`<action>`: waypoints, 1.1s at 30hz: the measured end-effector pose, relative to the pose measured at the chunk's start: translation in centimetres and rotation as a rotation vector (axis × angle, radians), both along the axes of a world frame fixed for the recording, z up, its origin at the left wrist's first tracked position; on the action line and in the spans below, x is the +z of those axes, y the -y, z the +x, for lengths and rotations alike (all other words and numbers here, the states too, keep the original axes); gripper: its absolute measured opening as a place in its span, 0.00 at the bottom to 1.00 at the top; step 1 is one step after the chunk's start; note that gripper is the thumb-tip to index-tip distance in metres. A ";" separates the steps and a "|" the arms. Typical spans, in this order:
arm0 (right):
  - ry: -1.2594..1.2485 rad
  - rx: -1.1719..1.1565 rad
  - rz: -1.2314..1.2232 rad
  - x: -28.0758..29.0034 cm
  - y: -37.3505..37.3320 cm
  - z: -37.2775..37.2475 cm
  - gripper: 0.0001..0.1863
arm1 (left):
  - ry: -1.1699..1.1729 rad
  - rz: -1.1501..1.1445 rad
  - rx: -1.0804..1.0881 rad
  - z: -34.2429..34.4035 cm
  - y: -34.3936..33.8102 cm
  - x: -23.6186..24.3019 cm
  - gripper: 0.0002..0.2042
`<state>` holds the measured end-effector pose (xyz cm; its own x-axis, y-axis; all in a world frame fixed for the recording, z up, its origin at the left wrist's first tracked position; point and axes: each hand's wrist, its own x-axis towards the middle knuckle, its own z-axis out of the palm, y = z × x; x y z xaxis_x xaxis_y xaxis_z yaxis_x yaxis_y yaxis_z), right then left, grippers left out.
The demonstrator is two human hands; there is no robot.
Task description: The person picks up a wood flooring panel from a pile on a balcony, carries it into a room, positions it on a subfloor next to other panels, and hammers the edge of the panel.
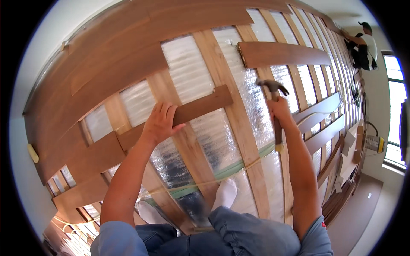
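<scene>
My left hand [162,120] grips a narrow brown floorboard [200,106] laid across pale wooden battens [252,166], its left part beside another brown board [102,151]. My right hand [279,110] is closed round the handle of a claw hammer [271,85], held raised to the right of that board, head toward the far side. Silver foil underlay [179,59] shows between the battens. Laid brown boards [106,47] cover the upper left, and a loose board [284,54] rests on the battens farther off.
A person [363,47] crouches at the far right near the wall. A yellow cord and green strip [226,171] cross beneath me. Boards [324,141], cartons [348,162] and a yellow-and-grey machine [373,144] lie to the right. A yellow object [33,153] sits at the left wall.
</scene>
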<state>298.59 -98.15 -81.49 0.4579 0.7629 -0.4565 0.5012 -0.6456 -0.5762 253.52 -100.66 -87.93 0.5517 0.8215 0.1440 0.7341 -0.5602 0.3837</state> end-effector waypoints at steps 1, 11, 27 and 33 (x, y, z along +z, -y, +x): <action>-0.054 -0.156 0.088 -0.1 0.0 -0.1 0.12 | 0.003 0.001 0.000 0.0 -0.1 0.0 0.33; -0.030 0.355 -0.109 -1.1 -1.6 0.6 0.10 | 0.035 0.055 0.017 -0.7 0.3 0.2 0.31; -0.178 0.115 -0.001 4.6 -0.6 -8.9 0.14 | 0.064 0.007 0.027 -1.5 -0.1 -0.2 0.32; 0.115 -0.092 0.041 2.5 -1.1 -1.5 0.15 | 0.090 -0.003 0.026 -1.5 0.3 -0.4 0.32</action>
<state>297.12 -97.02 -78.94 0.5745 0.7321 -0.3660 0.5051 -0.6690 -0.5453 252.07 -100.92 -88.34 0.5152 0.8359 0.1895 0.7106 -0.5402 0.4509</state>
